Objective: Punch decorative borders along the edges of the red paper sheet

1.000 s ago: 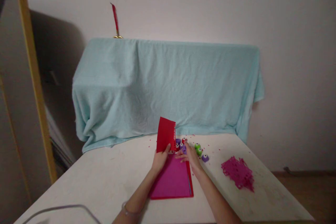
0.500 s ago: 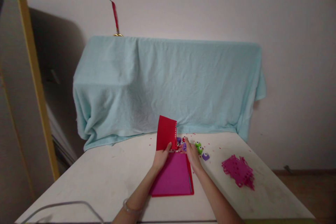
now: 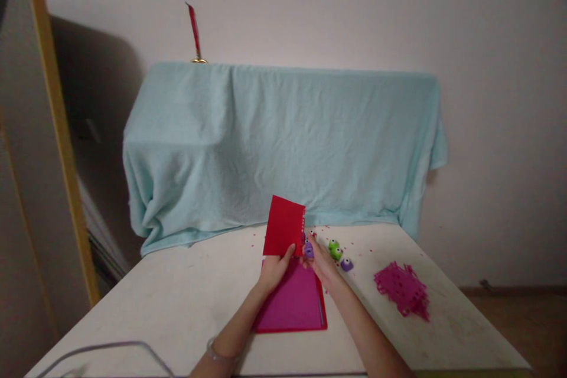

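A red sheet (image 3: 283,225) with a row of punched holes along its right edge is held up by my left hand (image 3: 275,267), thumb on its lower front. At that punched edge, my right hand (image 3: 322,260) grips a small purple punch (image 3: 309,250). Beneath both hands a magenta sheet (image 3: 292,302) lies on a slightly larger red one, with a thin dark stick along its right side. Green punches (image 3: 335,250) and another purple punch (image 3: 346,264) stand right of my right hand.
The white table (image 3: 190,301) carries a heap of punched magenta strips (image 3: 402,288) at the right and scattered red bits. A pale blue cloth (image 3: 287,142) drapes over something behind. A grey cable (image 3: 128,344) curves at the front left.
The red sheet and my left hand have shifted slightly to the right, bringing the punched edge closer to the purple punch. My right hand has moved slightly lower.
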Available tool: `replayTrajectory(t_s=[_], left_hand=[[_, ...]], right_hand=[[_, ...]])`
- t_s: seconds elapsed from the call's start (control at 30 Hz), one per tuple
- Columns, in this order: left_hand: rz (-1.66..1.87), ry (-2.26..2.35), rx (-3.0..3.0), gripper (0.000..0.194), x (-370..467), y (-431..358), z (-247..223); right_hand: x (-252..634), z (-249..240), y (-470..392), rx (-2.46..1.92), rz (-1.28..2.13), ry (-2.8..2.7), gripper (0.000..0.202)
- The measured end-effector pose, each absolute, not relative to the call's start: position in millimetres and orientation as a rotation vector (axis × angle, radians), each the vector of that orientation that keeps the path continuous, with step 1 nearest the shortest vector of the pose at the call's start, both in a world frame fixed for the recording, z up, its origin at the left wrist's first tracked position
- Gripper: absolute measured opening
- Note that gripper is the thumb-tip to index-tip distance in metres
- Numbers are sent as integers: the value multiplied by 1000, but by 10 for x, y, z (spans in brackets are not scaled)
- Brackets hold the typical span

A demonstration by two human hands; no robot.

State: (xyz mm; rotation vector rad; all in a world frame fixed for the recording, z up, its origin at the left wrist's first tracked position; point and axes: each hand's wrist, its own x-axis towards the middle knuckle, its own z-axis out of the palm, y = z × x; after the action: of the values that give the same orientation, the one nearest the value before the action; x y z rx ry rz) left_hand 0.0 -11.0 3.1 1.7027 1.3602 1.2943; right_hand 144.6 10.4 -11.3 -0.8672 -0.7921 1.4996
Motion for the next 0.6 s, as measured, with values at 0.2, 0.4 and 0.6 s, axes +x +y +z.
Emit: replayTrajectory(t_s=[0.2,0.4,0.6], left_hand=[[1148,1341,1948,35,18,-230,115],[1013,1608,2231,36,158,-415,396],[950,1255,2475,30,-3,-1778,1254]], right_hand=[[1497,-39,139,-715,1534,-447,17],[1567,5,184,-566,1568,-312,7],[1617,7,177,-551,1520,-337,11]])
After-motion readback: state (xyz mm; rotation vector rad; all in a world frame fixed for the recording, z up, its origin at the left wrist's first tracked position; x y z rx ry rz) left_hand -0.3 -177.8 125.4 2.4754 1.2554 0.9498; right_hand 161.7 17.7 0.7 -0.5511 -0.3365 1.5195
